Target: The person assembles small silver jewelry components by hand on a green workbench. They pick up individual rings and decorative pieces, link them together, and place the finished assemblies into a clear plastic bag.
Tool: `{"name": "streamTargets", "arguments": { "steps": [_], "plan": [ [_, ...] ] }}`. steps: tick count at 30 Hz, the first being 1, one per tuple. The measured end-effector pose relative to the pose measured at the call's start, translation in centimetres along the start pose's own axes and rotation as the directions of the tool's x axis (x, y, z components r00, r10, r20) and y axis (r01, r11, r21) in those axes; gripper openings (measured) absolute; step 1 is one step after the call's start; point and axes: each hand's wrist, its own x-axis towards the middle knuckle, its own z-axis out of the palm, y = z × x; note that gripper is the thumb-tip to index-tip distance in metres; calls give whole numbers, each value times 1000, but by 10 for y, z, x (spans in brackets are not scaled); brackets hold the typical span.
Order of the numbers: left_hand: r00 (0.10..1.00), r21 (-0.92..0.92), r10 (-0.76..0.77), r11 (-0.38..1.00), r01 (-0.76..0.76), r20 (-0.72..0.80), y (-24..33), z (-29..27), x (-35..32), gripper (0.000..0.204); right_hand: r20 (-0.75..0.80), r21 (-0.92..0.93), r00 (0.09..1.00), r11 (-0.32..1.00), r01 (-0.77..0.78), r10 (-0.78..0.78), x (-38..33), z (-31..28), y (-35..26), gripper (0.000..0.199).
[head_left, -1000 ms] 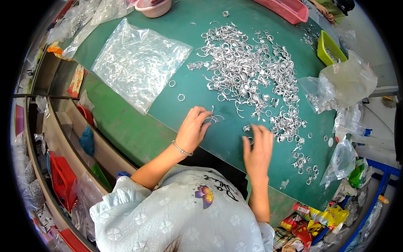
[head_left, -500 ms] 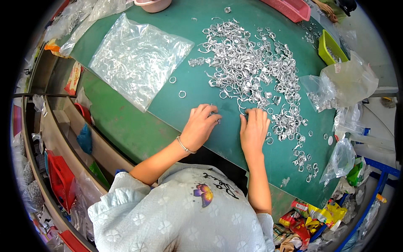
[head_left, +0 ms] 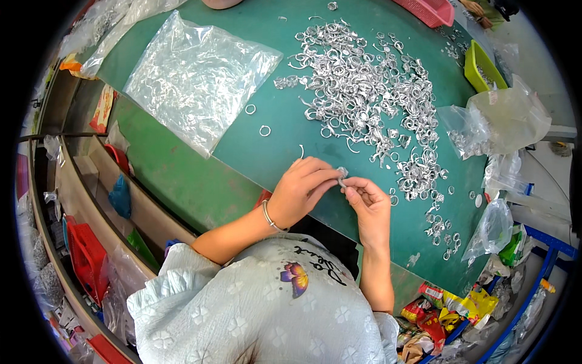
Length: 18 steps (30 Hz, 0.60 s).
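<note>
A silver-grey ring is pinched between the fingertips of my two hands, just above the green table edge. My left hand, with a bangle at its wrist, closes on it from the left. From the right, the thumb and fingers of my right hand meet at the same ring. A large pile of silver rings spreads over the table beyond my right hand. Two single rings lie apart, a lower one and an upper one. Beside my left fingers lies a thin curved metal piece.
A clear plastic bag lies flat at the left of the table. Pink basket, lime-green basket and more plastic bags stand along the far right. Open drawers with a red basket are at lower left; colourful packets lie lower right.
My hands, apart over the table before, have come together at one ring. The right hand has left the pile's near edge. A thin curved piece now shows beside my left fingers.
</note>
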Motion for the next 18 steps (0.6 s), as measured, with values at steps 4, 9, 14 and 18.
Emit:
{"name": "streamTargets", "arguments": {
  "steps": [4, 9, 14, 18],
  "plan": [
    [996, -171, -78, 983, 70, -37, -4, 4, -4, 23, 19, -1, 999, 999, 36, -36, -2, 0, 0, 13],
    [989, -255, -150, 956, 146, 6, 14, -3, 1, 14, 33, 64, 997, 996, 67, -69, -6, 2, -1, 11],
    [964, -467, -256, 846, 258, 70, 9, -2, -6, 14, 19, 143, 997, 987, 77, -81, -11, 10, -6, 16],
    [963, -476, -256, 839, 265, 84, 11, -3, -8, 16, 37, 84, 989, 987, 138, -141, -15, 11, -6, 21]
  ]
}}
